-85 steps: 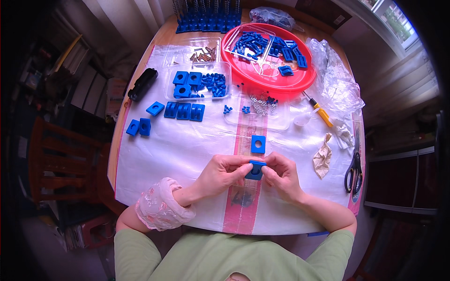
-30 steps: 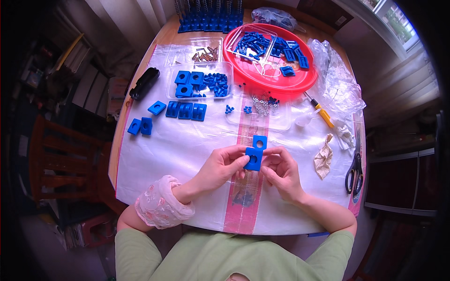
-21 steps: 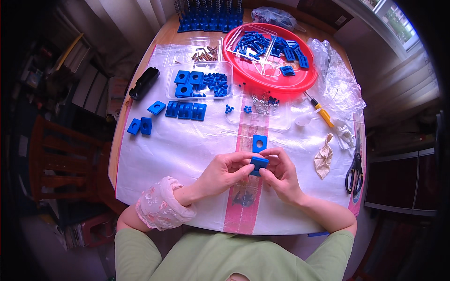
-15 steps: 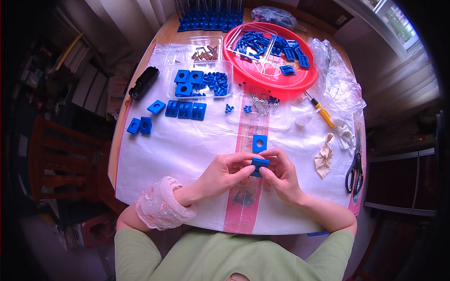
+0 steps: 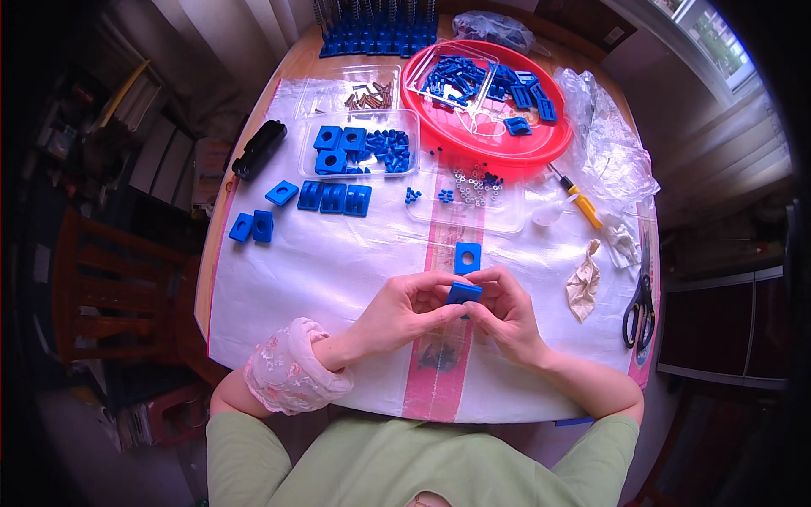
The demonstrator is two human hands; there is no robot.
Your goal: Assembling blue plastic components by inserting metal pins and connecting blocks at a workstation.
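In the head view, the left hand (image 5: 405,311) and the right hand (image 5: 507,321) meet over the tabletop (image 5: 292,66), midway between its left and right edges and toward the near edge. Both are narrowed to a fingertip pinch on one small blue block (image 5: 464,292), thumbs on the near side; its lower part is largely hidden, so whether anything sits inside it cannot be told.

The likeliest trouble is a slip: the hold is on fingertips alone, and uneven pressure from the two thumbs could twist the block out. Dropped, it could land on the sheet (image 5: 338,279) or bounce toward the near edge. A blue plate with a round hole (image 5: 461,249) lies just beyond the fingers, toward the far edge, and a forward push could knock it askew.

Farther toward the far edge, a wide reach could scatter the small blue pegs (image 5: 412,196) or the white rings (image 5: 478,193), being small and loose. Near the right edge, the scissors (image 5: 629,325) could catch a straying right forearm (image 5: 587,380).
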